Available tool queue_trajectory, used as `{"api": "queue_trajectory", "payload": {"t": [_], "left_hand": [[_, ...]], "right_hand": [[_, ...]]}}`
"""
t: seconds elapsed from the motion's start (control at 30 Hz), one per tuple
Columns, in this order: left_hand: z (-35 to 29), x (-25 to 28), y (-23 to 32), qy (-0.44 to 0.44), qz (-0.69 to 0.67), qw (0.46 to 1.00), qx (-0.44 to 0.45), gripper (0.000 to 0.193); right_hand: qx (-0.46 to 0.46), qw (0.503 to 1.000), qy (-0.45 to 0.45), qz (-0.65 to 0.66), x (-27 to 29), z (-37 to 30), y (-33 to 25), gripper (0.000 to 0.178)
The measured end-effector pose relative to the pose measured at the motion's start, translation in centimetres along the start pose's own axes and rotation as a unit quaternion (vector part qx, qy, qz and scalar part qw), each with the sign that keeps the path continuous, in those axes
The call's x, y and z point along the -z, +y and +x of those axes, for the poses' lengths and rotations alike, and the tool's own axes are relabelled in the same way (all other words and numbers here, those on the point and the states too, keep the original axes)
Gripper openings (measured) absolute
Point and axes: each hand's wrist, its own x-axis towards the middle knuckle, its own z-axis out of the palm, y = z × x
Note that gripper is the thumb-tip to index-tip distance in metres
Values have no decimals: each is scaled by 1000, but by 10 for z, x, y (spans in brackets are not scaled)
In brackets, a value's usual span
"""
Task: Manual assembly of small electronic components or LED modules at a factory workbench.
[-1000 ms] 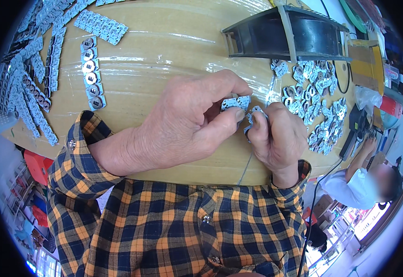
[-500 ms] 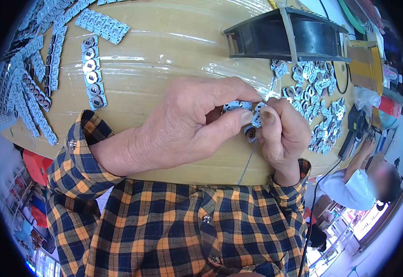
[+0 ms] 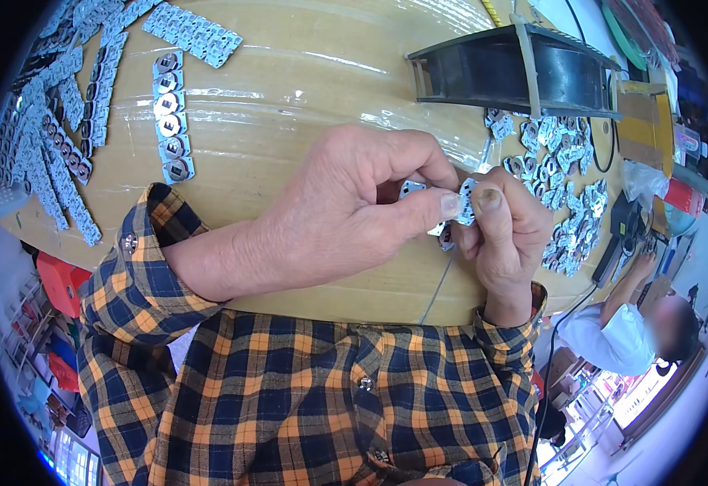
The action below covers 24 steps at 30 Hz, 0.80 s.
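In front of my chest, my left hand (image 3: 346, 215) and my right hand (image 3: 512, 235) meet over small light-blue circuit boards. The right thumb and curled fingers pinch one circuit board (image 3: 467, 202). My left thumb presses on its left edge, and the left fingers curl around another board piece (image 3: 410, 189). Whether these pieces are still joined in one strip cannot be seen behind the fingers. Just below the pinch a board with a round dark part (image 3: 446, 236) shows, partly covered by the right fingers.
A strip of boards with round metal parts (image 3: 171, 124) lies left of my hands. Stacked strips (image 3: 54, 154) fill the far left. A black fan (image 3: 483, 73) stands far right, beside a heap of single boards (image 3: 577, 211). A person in white (image 3: 613, 336) sits at right.
My left thumb has slid right, closer to the right thumb, and covers more of the boards. The whole view has shifted slightly. Both hands keep their grip.
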Motion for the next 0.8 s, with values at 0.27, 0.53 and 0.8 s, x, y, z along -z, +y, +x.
{"api": "queue_trajectory", "payload": {"t": [0.27, 0.53, 0.8], "left_hand": [[-3, 0, -2, 28, -8, 1000, 4, 9], [-3, -1, -4, 49, 31, 998, -25, 9], [-6, 0, 0, 53, 37, 998, -12, 8]], "right_hand": [[44, 997, -23, -64, -1, 1, -1, 26], [21, 995, -52, -80, -1, 1, -4, 27], [-45, 999, 0, 5, -1, 0, -6, 34]]}}
